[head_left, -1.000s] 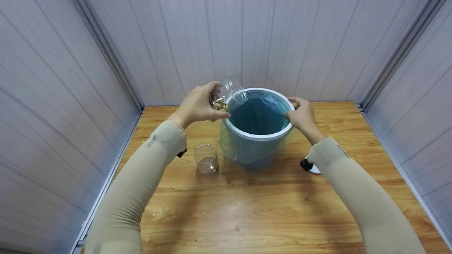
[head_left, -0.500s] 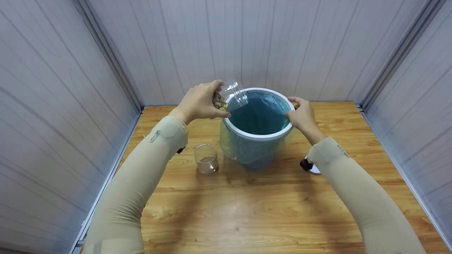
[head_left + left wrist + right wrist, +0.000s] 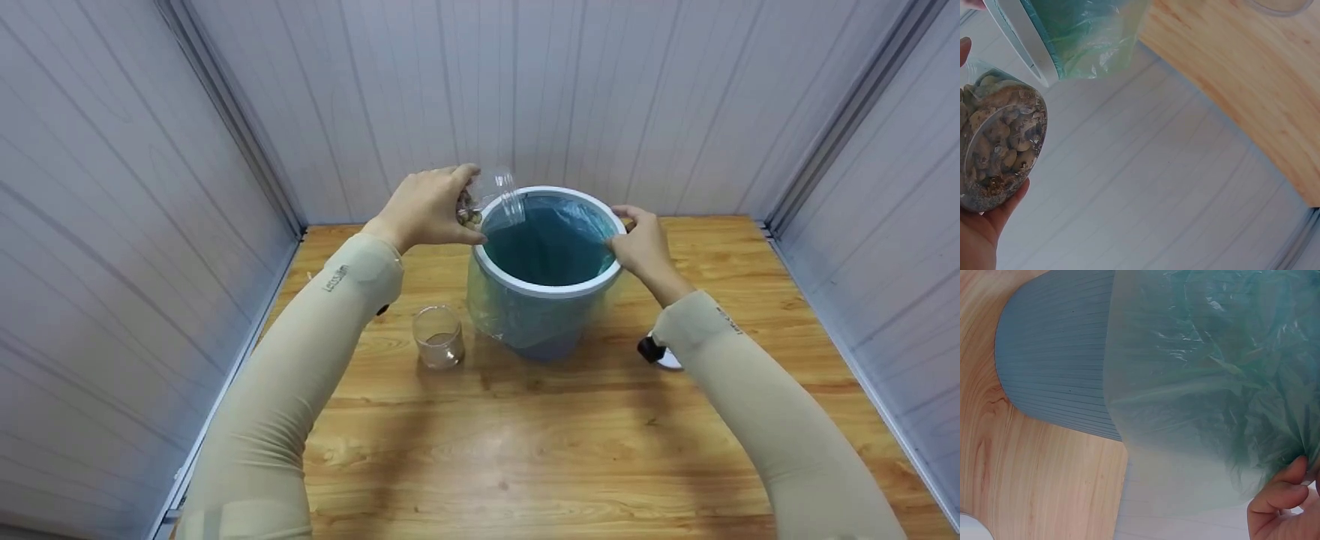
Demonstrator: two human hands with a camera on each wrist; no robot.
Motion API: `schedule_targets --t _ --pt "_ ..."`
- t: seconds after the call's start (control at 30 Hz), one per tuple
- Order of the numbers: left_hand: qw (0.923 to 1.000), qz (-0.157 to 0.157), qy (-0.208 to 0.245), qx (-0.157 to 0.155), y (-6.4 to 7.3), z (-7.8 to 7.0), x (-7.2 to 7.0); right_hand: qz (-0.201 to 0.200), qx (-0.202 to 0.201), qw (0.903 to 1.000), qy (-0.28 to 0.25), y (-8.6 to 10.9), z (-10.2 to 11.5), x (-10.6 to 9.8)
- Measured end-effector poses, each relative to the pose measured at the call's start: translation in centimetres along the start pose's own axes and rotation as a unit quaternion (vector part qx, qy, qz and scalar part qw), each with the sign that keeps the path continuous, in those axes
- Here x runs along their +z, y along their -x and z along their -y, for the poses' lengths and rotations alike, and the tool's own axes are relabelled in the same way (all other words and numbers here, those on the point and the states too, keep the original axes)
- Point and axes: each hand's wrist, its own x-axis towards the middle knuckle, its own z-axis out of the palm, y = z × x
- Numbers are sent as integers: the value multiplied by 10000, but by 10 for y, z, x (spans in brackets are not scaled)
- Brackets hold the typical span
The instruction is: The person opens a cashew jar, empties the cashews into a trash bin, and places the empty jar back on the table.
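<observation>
My left hand grips a clear plastic jar tilted on its side, its mouth over the left rim of a trash can. Small brownish, nut-like pieces fill the jar's bottom end, as the left wrist view shows. The trash can has a white ring rim and a blue ribbed body. A thin green bag lines it and hangs down outside. My right hand grips the rim on the right side, thumb inside and fingers outside, with the bag under them.
A clear glass cup stands on the wooden table, left of the trash can. A white round lid lies to the right, partly hidden by my right wrist. Pale panel walls enclose the table at the back and sides.
My left hand has risen slightly and tipped the jar further, so its mouth points lower into the trash can. My right hand stays on the rim.
</observation>
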Motion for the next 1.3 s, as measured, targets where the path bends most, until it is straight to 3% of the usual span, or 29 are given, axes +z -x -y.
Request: schedule_targets --t 0.4,0.7,0.97,1.3 --pt "9975 164 -633 260 -4 -1 0 -79 -37 10000 42 0 0 1" --pt "9914 64 -1150 624 -3 -3 2 -85 12 10000 6 2 0 2" --pt "9889 45 -1320 686 0 -3 1 32 60 10000 -29 4 2 1" --pt "9791 0 -1762 1013 -1 -3 2 -80 -75 9999 58 4 1 2"
